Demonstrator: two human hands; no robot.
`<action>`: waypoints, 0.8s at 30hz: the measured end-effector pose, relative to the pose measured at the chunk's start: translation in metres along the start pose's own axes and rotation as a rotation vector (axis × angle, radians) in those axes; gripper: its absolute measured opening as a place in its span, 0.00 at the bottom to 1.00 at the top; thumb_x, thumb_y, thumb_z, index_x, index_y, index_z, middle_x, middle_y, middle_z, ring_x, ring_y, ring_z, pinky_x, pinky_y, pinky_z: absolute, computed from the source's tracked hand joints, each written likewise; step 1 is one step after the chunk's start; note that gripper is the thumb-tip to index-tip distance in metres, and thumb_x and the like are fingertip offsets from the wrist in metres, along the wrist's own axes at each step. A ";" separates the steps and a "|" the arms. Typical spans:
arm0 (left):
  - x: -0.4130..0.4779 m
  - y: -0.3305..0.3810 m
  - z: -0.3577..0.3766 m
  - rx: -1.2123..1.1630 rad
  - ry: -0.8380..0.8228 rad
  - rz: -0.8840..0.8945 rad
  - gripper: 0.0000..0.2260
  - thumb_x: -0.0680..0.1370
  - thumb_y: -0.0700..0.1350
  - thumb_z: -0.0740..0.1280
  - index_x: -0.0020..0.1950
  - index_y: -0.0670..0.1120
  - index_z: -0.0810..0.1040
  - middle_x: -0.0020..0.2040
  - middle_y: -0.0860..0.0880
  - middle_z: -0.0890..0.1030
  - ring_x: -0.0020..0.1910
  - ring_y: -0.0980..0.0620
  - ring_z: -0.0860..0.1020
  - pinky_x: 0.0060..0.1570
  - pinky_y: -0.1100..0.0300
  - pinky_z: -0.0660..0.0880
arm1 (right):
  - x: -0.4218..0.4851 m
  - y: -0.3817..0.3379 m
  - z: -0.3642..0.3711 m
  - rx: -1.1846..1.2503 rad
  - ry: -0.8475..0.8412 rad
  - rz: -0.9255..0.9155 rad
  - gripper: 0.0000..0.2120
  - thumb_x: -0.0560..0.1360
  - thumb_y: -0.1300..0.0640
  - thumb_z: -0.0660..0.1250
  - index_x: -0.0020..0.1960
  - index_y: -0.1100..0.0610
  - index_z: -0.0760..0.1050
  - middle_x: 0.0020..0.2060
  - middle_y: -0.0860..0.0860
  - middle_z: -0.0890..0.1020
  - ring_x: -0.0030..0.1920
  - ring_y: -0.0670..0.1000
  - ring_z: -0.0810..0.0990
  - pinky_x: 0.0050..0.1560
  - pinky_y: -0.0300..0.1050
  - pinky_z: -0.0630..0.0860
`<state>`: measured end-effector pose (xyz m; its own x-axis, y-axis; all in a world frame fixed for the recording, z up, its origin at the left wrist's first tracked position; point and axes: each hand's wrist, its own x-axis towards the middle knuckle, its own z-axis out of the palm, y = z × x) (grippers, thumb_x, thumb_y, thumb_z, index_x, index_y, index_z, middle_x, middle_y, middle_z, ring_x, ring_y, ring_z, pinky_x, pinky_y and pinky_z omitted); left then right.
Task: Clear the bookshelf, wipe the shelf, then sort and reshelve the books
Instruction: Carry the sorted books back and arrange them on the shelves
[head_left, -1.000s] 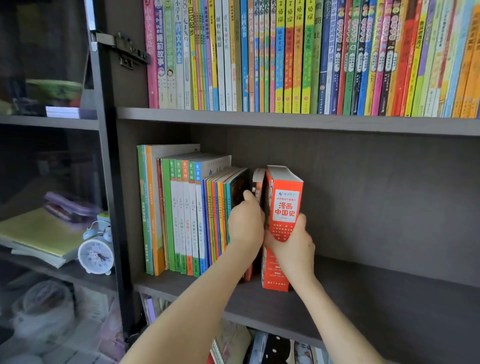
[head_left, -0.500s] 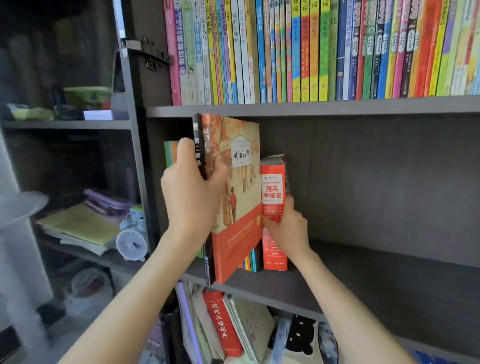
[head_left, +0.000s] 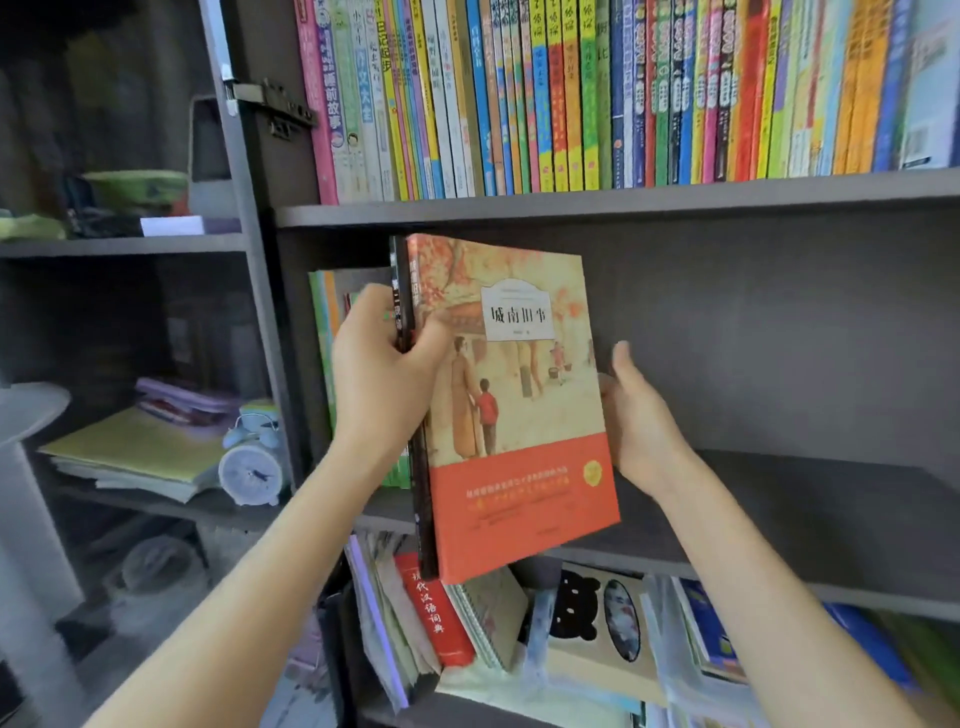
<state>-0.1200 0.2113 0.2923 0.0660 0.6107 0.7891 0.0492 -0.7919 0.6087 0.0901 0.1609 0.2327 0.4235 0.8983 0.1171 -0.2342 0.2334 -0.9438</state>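
Note:
My left hand (head_left: 382, 387) grips two books by their spines: a thin black-spined one (head_left: 397, 291) and a larger book with a cream and orange cover (head_left: 519, 457). Both are held upright in front of the middle shelf (head_left: 779, 519), their lower ends hanging past its front edge. My right hand (head_left: 641, 421) is just right of the cover, thumb up and fingers relaxed, its fingertips hidden behind the book's edge. A few green and orange books (head_left: 322, 364) still stand at the shelf's left end, mostly hidden. The small red book is out of sight.
A full row of colourful books (head_left: 571, 98) fills the shelf above. The shelf below holds leaning and piled books, among them a red dictionary (head_left: 431, 608). In the left compartment are an alarm clock (head_left: 250, 467) and stacked papers (head_left: 135, 457).
My left hand has drawn the two books out of the row and toward me, so the cover now hides the red book. My right hand has loosened and shifted right.

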 end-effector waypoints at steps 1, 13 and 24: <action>-0.006 -0.004 0.011 -0.057 -0.049 -0.056 0.05 0.77 0.41 0.66 0.44 0.40 0.73 0.30 0.48 0.72 0.25 0.58 0.68 0.23 0.66 0.63 | -0.016 -0.006 -0.010 -0.012 -0.022 0.008 0.27 0.79 0.38 0.54 0.63 0.57 0.77 0.57 0.57 0.82 0.58 0.58 0.80 0.62 0.57 0.73; -0.047 -0.048 0.177 0.098 -0.669 -0.399 0.14 0.77 0.42 0.64 0.63 0.41 0.73 0.57 0.41 0.80 0.56 0.42 0.78 0.56 0.57 0.74 | -0.061 -0.002 -0.185 -0.606 0.892 0.078 0.04 0.73 0.61 0.70 0.40 0.61 0.78 0.37 0.59 0.81 0.36 0.55 0.76 0.40 0.47 0.69; -0.057 -0.066 0.197 0.166 -0.652 -0.325 0.13 0.78 0.36 0.59 0.61 0.41 0.75 0.53 0.46 0.79 0.50 0.48 0.77 0.45 0.65 0.68 | -0.032 -0.010 -0.245 -1.242 1.068 0.320 0.10 0.74 0.53 0.68 0.49 0.60 0.78 0.42 0.56 0.81 0.42 0.57 0.80 0.48 0.47 0.75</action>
<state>0.0694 0.2280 0.1911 0.5978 0.7301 0.3310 0.3133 -0.5928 0.7419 0.2932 0.0387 0.1629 0.9882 0.0851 0.1273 0.1452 -0.7845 -0.6029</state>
